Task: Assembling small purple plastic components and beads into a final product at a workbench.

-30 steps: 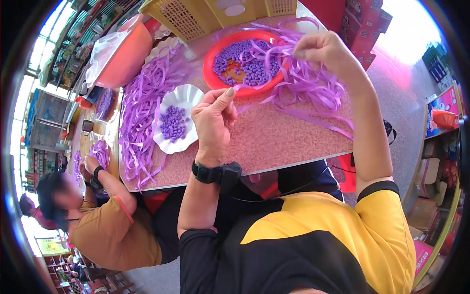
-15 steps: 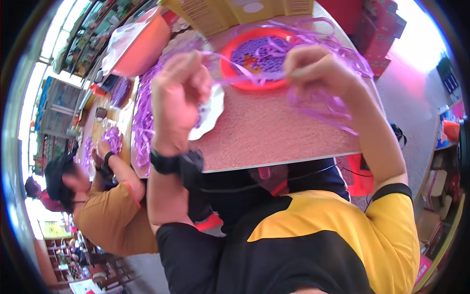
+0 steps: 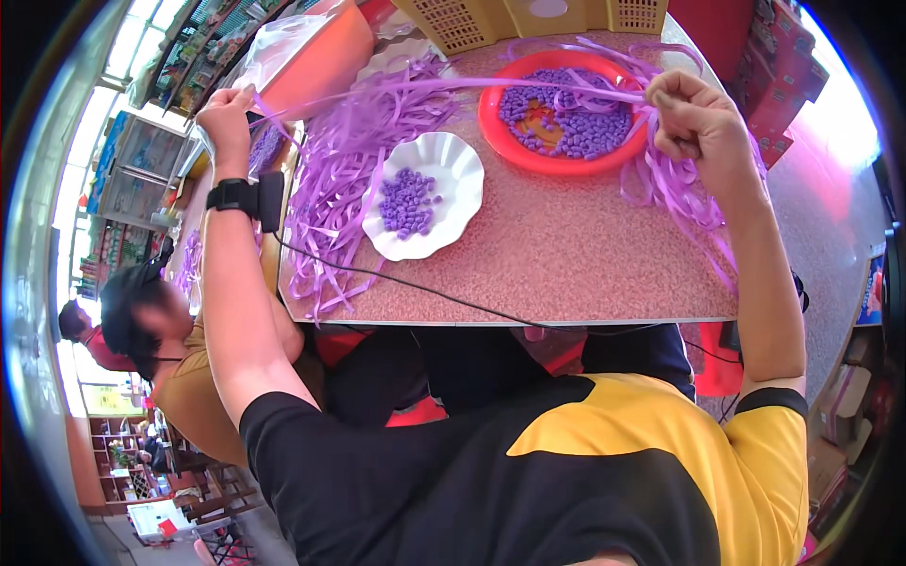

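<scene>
A long purple ribbon point(image 3: 425, 85) is stretched between my two raised hands, above the far part of the table. My left hand point(image 3: 226, 113), out at the far left, pinches one end. Closed fingers of my right hand point(image 3: 694, 118) grip the ribbon beside a red plate point(image 3: 510, 143). Small purple beads point(image 3: 590, 134) lie in that plate, with some ribbon over them. Between my arms, a white scalloped dish point(image 3: 453, 184) holds more purple beads point(image 3: 408, 200). Loose ribbons point(image 3: 340, 170) are heaped left of the dish, and another bunch point(image 3: 675, 189) hangs below my right hand.
A yellow plastic crate point(image 3: 528, 24) stands at the table's far edge. Behind the ribbon heap sits an orange basin point(image 3: 330, 61) with clear plastic in it. A black cable point(image 3: 425, 294) crosses the near tabletop point(image 3: 585, 264) from my left wrist. Another person point(image 3: 189, 368) sits at the left.
My left hand has swung far out to the left, drawing the ribbon long and taut. My right hand has shifted right, still gripping. The white dish and its beads are now uncovered.
</scene>
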The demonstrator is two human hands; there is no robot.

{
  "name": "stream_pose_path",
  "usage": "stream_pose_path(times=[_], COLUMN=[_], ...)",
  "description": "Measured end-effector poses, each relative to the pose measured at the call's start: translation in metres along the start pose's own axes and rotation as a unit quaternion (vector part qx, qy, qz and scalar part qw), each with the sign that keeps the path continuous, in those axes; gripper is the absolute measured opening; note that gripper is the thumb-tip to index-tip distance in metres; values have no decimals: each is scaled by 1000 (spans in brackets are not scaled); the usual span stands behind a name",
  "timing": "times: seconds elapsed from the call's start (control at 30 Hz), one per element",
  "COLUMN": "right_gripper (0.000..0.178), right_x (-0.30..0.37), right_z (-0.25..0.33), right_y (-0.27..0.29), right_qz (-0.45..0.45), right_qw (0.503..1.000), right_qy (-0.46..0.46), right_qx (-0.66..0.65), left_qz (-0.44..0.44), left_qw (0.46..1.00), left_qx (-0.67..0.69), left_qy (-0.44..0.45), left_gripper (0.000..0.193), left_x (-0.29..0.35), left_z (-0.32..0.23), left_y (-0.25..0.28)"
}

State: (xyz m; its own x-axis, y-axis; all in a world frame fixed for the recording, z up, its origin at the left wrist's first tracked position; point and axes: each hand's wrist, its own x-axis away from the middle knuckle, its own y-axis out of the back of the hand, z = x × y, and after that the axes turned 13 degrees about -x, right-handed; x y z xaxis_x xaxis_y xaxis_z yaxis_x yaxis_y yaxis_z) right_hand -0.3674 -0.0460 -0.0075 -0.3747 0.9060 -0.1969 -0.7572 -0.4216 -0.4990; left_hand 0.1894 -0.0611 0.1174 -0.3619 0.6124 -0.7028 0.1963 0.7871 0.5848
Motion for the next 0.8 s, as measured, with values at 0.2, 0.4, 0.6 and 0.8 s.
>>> stream_pose_path(times=[0.2,0.4,0.6,0.8], right_gripper=[16,18,14,21], right_x=[1,11,8,13], right_z=[-5,0,25,-8], right_y=[-1,-15,22,-32], right_qz=[13,13,-60,99], right_qw=[983,997,994,876], right_qy=[-57,-14,61,-39], right_qx=[176,76,69,471], left_qz=[14,5,-14,60], left_qw=[993,927,910,983], left_qx=[-110,-308,-388,-150], left_qy=[-42,-215,-144,-89], left_gripper=[21,18,15,18], left_x=[13,38,47,44], left_z=[35,60,153,71], left_y=[-1,-16,5,-10])
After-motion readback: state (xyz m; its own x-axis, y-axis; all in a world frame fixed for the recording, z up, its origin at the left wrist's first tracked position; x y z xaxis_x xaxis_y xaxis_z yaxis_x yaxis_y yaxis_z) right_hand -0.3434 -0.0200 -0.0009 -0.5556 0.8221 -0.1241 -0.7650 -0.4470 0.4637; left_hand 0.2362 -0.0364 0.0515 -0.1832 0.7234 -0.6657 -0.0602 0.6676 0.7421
